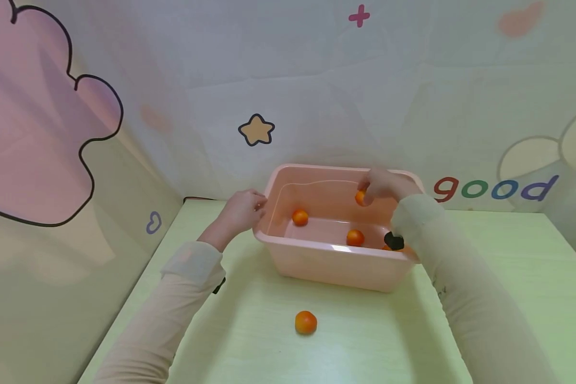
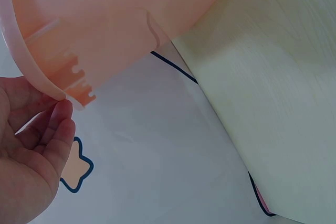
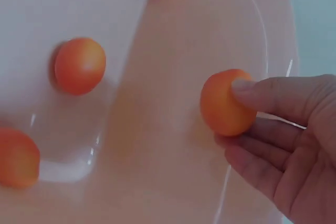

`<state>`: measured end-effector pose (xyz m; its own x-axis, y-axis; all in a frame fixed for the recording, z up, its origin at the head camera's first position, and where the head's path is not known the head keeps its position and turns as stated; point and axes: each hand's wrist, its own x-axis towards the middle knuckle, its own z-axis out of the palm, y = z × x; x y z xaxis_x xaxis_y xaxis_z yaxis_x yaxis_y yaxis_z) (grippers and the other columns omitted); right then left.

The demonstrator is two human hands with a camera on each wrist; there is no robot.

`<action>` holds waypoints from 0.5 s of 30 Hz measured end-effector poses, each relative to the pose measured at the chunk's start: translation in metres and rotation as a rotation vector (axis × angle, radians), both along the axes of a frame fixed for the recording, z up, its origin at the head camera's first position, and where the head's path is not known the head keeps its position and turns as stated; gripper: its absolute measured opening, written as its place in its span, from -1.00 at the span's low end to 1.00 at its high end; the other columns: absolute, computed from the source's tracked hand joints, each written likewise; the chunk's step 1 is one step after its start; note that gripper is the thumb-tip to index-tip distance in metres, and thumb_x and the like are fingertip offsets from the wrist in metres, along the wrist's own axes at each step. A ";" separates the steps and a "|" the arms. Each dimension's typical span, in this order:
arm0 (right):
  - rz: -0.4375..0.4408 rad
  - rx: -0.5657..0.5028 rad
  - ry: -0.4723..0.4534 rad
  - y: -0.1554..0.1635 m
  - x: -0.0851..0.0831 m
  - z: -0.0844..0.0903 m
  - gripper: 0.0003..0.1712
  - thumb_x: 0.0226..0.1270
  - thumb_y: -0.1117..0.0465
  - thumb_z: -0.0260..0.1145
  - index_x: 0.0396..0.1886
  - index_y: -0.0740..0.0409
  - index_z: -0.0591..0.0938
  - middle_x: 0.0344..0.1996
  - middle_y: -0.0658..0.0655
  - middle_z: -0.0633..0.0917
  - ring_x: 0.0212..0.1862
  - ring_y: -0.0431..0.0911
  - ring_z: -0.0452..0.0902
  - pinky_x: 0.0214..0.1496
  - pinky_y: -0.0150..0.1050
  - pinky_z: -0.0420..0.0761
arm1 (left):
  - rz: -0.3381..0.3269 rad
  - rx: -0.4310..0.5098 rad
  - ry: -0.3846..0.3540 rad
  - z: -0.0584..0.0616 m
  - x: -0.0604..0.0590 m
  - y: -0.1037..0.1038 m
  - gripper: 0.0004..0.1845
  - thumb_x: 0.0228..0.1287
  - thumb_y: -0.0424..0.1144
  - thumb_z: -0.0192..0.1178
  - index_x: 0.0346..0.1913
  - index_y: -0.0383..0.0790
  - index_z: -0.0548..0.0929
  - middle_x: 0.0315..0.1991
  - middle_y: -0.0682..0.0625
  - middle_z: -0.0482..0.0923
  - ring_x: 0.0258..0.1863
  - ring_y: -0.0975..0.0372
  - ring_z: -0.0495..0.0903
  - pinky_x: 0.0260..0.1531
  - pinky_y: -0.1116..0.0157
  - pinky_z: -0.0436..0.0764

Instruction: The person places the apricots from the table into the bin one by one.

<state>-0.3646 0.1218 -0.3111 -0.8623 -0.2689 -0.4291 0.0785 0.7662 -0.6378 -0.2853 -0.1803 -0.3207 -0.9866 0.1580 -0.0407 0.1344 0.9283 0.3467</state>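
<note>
The right hand (image 3: 286, 140) pinches an orange fruit (image 3: 226, 103) in its fingers (image 3: 262, 90) inside the pink tub (image 3: 173, 145). Three more orange fruits lie below.

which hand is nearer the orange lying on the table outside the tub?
Left. The left hand is at the tub's left rim; the right hand is over the tub's far side, farther from that orange.

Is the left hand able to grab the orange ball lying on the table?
Probably yes. The left hand only touches the tub rim, and the ball lies alone on the table, nothing between.

Pale beige sleeves (image 1: 173, 298) (black wrist straps (image 1: 393, 241))
</note>
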 end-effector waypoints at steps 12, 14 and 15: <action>-0.248 -0.097 -0.065 0.000 0.007 -0.017 -0.86 -0.18 0.35 0.14 -0.54 0.13 0.38 -0.39 0.07 0.33 -0.24 0.01 0.24 -0.45 -0.24 0.34 | -0.006 -0.001 0.011 0.002 0.003 -0.001 -0.65 0.19 -0.28 0.09 0.06 -0.26 0.52 0.03 -0.13 0.46 -0.06 0.07 0.48 -0.07 0.21 0.54; -0.400 -0.178 -0.136 0.000 0.010 -0.018 -0.87 -0.23 0.31 0.14 -0.60 0.07 0.37 -0.34 0.04 0.33 -0.17 0.01 0.23 -0.42 -0.20 0.35 | 0.000 0.001 0.005 0.002 0.003 -0.001 -0.64 0.20 -0.28 0.09 0.06 -0.26 0.52 0.03 -0.13 0.46 -0.06 0.07 0.48 -0.07 0.21 0.54; -0.427 -0.189 -0.141 0.000 0.011 -0.018 -0.87 -0.24 0.30 0.14 -0.62 0.05 0.37 -0.33 0.04 0.33 -0.13 0.02 0.23 -0.41 -0.20 0.36 | 0.003 0.004 0.002 0.002 0.003 -0.001 -0.64 0.19 -0.27 0.10 0.06 -0.25 0.52 0.03 -0.13 0.46 -0.05 0.07 0.48 -0.06 0.21 0.54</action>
<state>-0.3535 0.1217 -0.3295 -0.8496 0.0116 -0.5273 0.4560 0.5187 -0.7232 -0.2827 -0.1811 -0.3185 -0.9871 0.1554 -0.0378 0.1326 0.9274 0.3498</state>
